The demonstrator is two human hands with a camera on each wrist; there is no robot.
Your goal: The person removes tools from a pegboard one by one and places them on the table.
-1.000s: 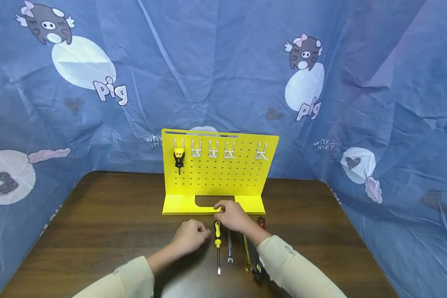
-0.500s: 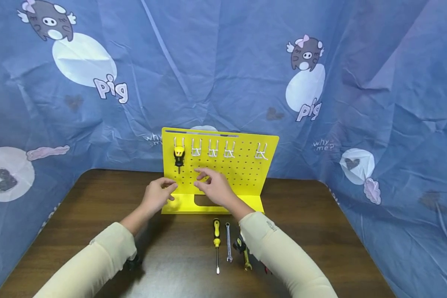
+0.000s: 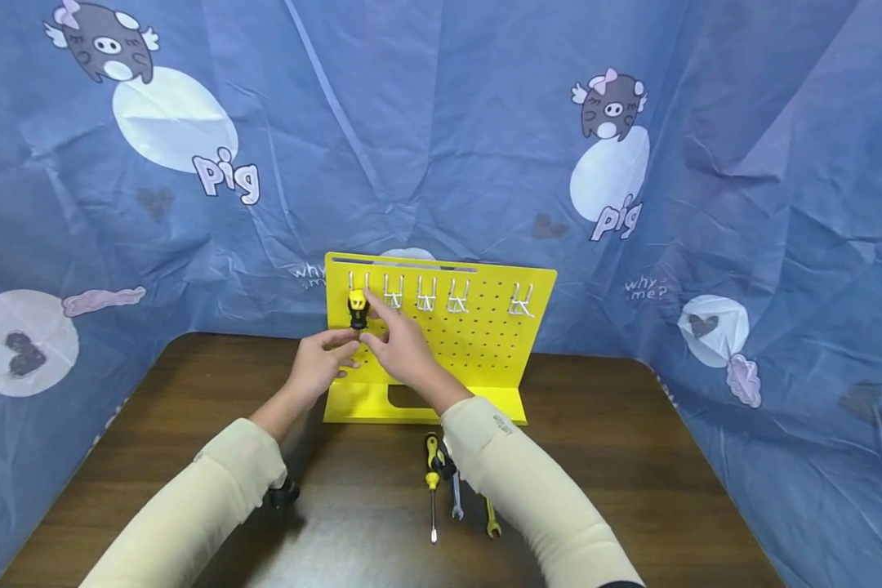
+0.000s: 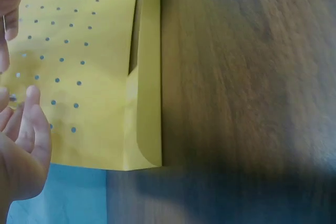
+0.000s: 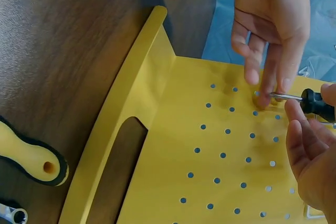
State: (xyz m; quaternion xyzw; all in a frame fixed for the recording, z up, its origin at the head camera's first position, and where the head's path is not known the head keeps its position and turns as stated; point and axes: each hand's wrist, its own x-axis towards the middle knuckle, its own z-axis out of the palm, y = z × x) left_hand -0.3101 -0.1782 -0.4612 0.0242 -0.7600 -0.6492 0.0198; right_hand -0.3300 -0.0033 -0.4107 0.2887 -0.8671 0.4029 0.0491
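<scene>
A stubby yellow-and-black screwdriver [image 3: 358, 309] hangs tip down at the leftmost hook of the yellow pegboard [image 3: 478, 347]. My right hand [image 3: 404, 347] comes at it from the right, its index finger and thumb pinching the handle; the right wrist view shows the black handle [image 5: 317, 106] between them. From the left, my left hand [image 3: 316, 363] has thumb and index finger at the tip of the metal shaft [image 5: 286, 96], one on either side. In the left wrist view, both hands sit at the left edge and the screwdriver is mostly out of frame.
Several white double hooks [image 3: 426, 294] line the board's upper part. On the brown table [image 3: 228, 408] in front lie a long yellow-and-black screwdriver [image 3: 432, 486], a silver wrench [image 3: 456, 500] and a yellow wrench [image 3: 492, 521], partly behind my right sleeve. Blue printed cloth [image 3: 265, 98] surrounds the table.
Both hands have risen from the table tools to the pegboard. The right has moved up and left onto the stubby screwdriver's handle, the left to its shaft.
</scene>
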